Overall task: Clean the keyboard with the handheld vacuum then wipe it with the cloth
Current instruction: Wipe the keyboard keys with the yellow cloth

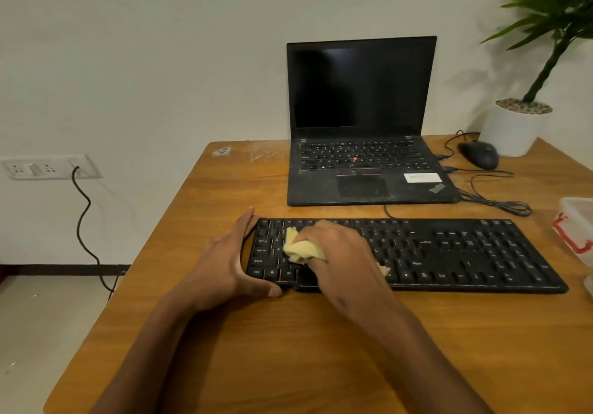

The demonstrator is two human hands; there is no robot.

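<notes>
right hand (340, 253) presses a yellow cloth (301, 248) onto the left part of the black keyboard (449, 253) while the left hand (224, 266) braces its left end.

the keyboard lies flat on the wooden table (288, 349), in front of an open laptop (362, 118) with a dark screen. the right hand's fingers are curled over the bunched cloth, which sticks out to the left of the knuckles and rests on the keys near the caps lock row; a small bit of it shows by the wrist side too. the left hand cups the keyboard's left edge, fingers straight along the side and the thumb against the front edge near the ctrl key. the two hands are just beside each other. a mouse (479, 153) and a potted plant (519, 124) sit at the far right corner, and a clear container (577, 230) with a red clip is at the right edge.
</notes>
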